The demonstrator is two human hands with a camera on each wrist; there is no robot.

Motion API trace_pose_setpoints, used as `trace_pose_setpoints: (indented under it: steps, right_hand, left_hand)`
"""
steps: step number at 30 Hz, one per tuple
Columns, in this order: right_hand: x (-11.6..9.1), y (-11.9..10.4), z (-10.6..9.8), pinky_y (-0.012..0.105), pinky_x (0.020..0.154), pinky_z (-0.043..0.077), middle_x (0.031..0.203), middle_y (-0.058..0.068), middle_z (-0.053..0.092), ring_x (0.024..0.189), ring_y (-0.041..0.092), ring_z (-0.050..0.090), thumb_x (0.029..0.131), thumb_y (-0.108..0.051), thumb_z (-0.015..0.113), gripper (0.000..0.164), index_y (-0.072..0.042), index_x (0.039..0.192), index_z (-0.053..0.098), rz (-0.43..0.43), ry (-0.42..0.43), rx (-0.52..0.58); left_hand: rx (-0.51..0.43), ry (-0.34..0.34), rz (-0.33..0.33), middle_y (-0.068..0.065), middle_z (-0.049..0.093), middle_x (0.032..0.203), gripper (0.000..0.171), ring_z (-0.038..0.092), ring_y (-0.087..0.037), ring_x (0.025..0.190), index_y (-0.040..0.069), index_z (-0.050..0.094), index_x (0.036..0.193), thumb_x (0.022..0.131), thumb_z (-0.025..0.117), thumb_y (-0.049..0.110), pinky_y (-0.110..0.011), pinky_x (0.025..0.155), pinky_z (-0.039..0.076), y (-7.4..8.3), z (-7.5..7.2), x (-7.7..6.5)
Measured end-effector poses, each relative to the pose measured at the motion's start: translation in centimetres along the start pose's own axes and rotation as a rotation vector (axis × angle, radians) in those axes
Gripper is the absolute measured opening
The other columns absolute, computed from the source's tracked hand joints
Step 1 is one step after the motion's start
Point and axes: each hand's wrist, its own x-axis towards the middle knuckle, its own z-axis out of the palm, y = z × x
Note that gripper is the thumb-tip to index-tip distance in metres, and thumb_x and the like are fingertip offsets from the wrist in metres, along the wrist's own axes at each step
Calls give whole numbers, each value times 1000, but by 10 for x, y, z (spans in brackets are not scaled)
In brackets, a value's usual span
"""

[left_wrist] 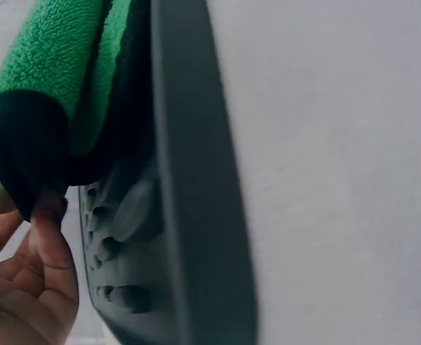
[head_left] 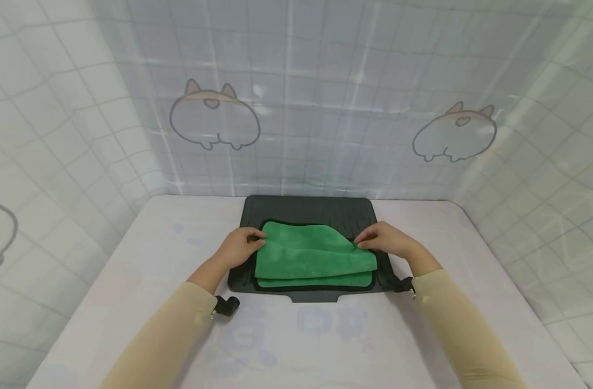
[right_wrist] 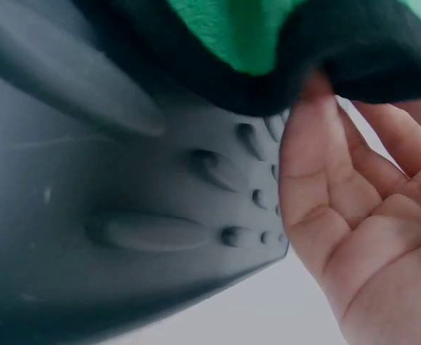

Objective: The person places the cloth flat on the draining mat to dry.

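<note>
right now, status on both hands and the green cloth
Left hand and right hand pinch green cloth at opposite sides. Cloth folded, on dark tray. Nothing visible in the way.

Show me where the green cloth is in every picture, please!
Head: the green cloth lies folded on the dark tray, just below the picture's middle.
Left wrist: the green cloth fills the upper left corner.
Right wrist: the green cloth runs along the top, reaching the right edge.
Shared landmark: the dark tray shows in all three views.
</note>
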Motion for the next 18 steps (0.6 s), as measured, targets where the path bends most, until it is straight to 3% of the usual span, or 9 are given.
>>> trace_pose_setpoints:
  steps: [4, 8, 14, 16, 18]
  right_hand:
    - [-3, 1, -5, 42, 94, 53, 120, 9, 70, 111, 24, 64, 96, -17, 70, 26, -6, 119, 73, 26, 42, 68]
    - [-7, 0, -13, 46, 96, 51, 126, 13, 66, 108, 26, 65, 95, -18, 71, 32, -5, 124, 70, 46, 116, 107]
    - [-9, -1, -17, 53, 102, 46, 137, 17, 58, 110, 31, 64, 96, -17, 70, 38, -8, 132, 66, 97, 241, 158]
    - [-6, 2, -14, 52, 100, 47, 136, 18, 57, 110, 31, 65, 97, -15, 69, 37, -6, 133, 65, 100, 249, 160]
    - [-3, 5, -9, 48, 97, 50, 135, 19, 58, 108, 31, 65, 98, -15, 68, 37, -5, 133, 64, 105, 229, 135]
  left_hand:
    - [-19, 40, 8, -5, 66, 90, 29, 55, -18, 72, 9, 68, 127, 101, 64, 21, -34, 65, 48, 6, -5, 0]
    - [-31, 97, 35, -6, 60, 86, 29, 50, -19, 67, 10, 67, 128, 101, 63, 20, -33, 61, 45, 12, -10, 3]
    - [-15, 168, 56, -13, 61, 116, 33, 54, -21, 77, 10, 64, 133, 102, 62, 19, -34, 65, 47, 16, -13, 7]
    - [2, 147, 37, -16, 59, 126, 35, 56, -23, 82, 8, 62, 136, 102, 61, 17, -36, 67, 49, 17, -12, 9]
    - [41, 85, 5, -18, 57, 132, 38, 59, -25, 89, 6, 59, 139, 102, 60, 16, -38, 71, 51, 16, -10, 9]
